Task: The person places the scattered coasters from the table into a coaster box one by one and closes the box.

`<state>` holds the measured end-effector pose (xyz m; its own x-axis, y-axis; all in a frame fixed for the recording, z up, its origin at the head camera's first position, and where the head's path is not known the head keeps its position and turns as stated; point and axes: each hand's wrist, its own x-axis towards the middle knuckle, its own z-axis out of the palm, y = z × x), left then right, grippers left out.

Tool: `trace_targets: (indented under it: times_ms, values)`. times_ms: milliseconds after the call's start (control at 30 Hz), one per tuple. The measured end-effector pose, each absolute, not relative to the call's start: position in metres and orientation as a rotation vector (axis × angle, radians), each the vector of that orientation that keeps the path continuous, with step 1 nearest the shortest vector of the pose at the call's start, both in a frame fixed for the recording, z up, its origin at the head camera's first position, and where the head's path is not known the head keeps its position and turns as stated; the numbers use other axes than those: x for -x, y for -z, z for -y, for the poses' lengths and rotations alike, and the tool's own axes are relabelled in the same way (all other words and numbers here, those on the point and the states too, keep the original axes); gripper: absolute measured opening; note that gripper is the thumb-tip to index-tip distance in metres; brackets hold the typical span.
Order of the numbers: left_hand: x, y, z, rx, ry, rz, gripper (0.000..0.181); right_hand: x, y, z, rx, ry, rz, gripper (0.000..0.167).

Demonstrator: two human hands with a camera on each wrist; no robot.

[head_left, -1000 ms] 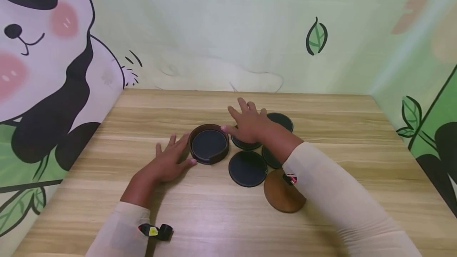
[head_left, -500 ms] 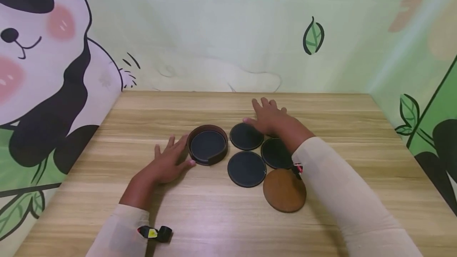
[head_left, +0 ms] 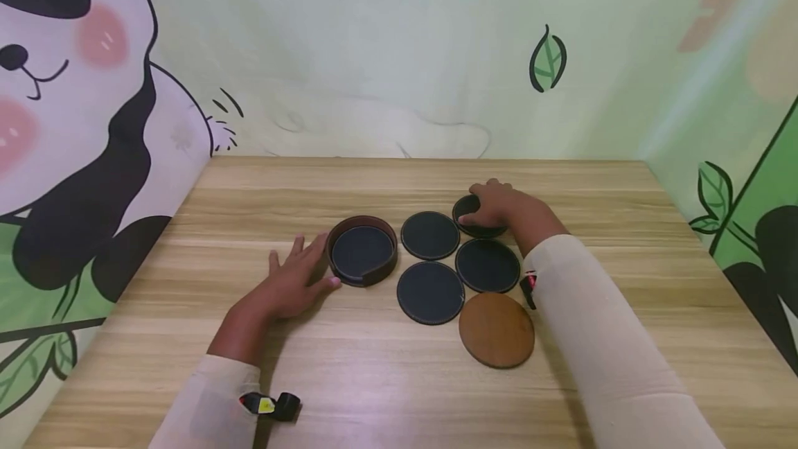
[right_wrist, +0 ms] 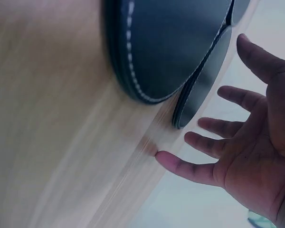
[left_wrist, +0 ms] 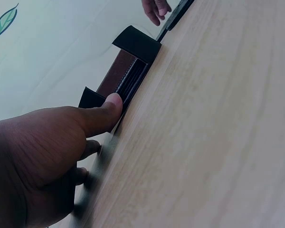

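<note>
Shifted rightward, the right hand (head_left: 494, 204) spreads over the far coaster (head_left: 463, 208); the left hand (head_left: 293, 287), likewise spread, touches the holder (head_left: 383, 273): one visible inside, five left outside.

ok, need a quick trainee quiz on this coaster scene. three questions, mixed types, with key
1. How many black discs show outside the round holder?
2. True or false: the brown disc is the loose disc nearest the wearer.
3. The right hand is over or at:
a) the brown disc
b) the black disc farthest from the wearer
c) the round holder

Key: 1. four; 2. true; 3. b
</note>
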<state>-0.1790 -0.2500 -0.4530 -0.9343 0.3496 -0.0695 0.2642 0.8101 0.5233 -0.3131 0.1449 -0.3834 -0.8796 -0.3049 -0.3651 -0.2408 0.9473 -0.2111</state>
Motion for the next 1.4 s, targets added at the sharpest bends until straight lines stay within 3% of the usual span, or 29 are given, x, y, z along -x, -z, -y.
trace_targets:
  times_ms: [233,833,1400]
  values:
    - [0.178,0.452,0.249,-0.49,-0.792,-2.827,0.088,0.316,0.383,-0.155,0.385,0.29,-2.65,0.079]
    - [0.179,0.451,0.249,-0.476,-0.789,-2.824,0.089,0.317,0.381,-0.149,0.375,0.23,-2.609,0.095]
    - [0.178,0.451,0.248,-0.477,-0.789,-2.824,0.088,0.317,0.38,-0.14,0.363,0.143,-2.632,0.088]
